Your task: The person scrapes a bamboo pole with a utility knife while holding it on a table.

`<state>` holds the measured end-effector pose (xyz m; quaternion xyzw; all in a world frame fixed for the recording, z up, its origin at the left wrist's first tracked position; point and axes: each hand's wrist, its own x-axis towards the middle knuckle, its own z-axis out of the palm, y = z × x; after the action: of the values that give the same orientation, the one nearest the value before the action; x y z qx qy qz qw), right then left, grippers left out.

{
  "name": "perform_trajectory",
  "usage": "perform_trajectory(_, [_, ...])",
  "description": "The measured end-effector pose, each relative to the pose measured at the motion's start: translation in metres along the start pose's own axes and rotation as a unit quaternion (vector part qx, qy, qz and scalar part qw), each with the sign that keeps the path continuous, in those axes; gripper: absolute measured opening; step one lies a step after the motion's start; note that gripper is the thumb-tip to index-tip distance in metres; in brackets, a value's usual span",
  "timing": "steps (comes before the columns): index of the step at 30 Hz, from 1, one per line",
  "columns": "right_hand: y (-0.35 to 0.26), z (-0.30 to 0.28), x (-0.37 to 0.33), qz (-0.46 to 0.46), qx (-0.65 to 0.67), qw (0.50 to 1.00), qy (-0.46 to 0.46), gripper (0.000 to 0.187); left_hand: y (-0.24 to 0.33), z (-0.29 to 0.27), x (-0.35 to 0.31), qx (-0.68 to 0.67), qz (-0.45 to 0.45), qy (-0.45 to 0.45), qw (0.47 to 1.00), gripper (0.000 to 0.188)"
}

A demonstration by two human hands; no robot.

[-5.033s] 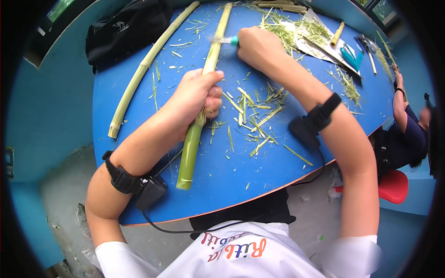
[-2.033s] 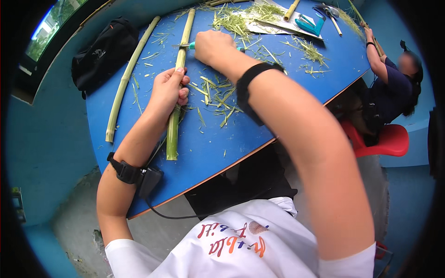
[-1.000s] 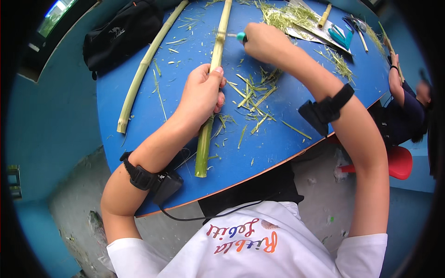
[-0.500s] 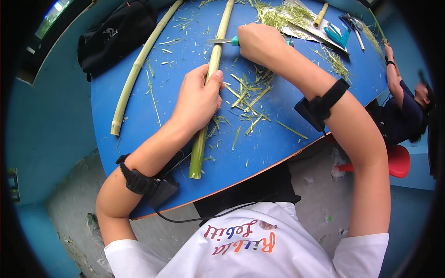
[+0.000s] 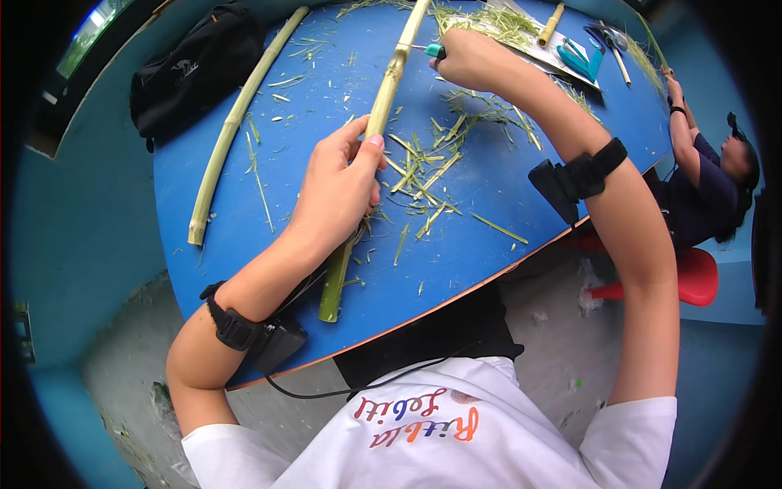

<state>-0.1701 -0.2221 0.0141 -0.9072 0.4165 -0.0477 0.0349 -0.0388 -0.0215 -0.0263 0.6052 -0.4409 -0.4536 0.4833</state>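
Observation:
My left hand point(image 5: 338, 179) is wrapped round a long pale-green bamboo pole point(image 5: 384, 98) about midway along its visible length. The pole slants across the table, its greener lower end towards me. In my right hand point(image 5: 472, 61) is a knife with a teal handle point(image 5: 436, 51), held beside the far part of the pole near a knobbly joint. Its thin blade points left at the pole; I cannot tell whether it touches. Green shavings point(image 5: 428, 167) lie scattered to the right of my left hand.
A second bamboo pole point(image 5: 236, 122) lies to the left on the blue table point(image 5: 423, 253), by a black bag point(image 5: 195, 69). Far right are a shavings pile point(image 5: 489, 20), a short bamboo piece point(image 5: 551, 24) and a teal tool point(image 5: 580, 59). A co-worker point(image 5: 700, 179) sits near a red stool point(image 5: 692, 277).
The knife's blade lay across the pole before; now it shows as a thin line at the pole's right side. The pole's far end leans further right, and its joint now shows.

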Motion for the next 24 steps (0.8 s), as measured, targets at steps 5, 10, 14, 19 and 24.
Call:
perform_trajectory(5, [0.005,-0.005,-0.016,-0.032,0.086,0.995,-0.049,0.045,0.005,0.006,-0.005,0.011,-0.001,0.014,1.0,0.04])
perform_trajectory(10, [0.008,-0.02,-0.033,-0.093,0.185,0.978,-0.035,0.049,0.01,0.012,-0.011,-0.02,-0.016,0.012,1.0,0.043])
perform_trajectory(14, [0.021,-0.029,-0.042,-0.134,0.21,0.968,-0.04,0.056,0.018,0.019,-0.015,-0.038,-0.029,0.014,0.999,0.043])
perform_trajectory(19, [0.02,-0.008,-0.039,-0.151,0.103,0.983,-0.007,0.048,0.013,-0.005,-0.012,-0.057,-0.065,0.007,0.996,0.046])
perform_trajectory(24, [0.013,-0.024,-0.048,-0.098,0.076,0.99,-0.069,0.045,0.021,-0.008,-0.015,-0.062,-0.104,-0.001,0.993,0.047])
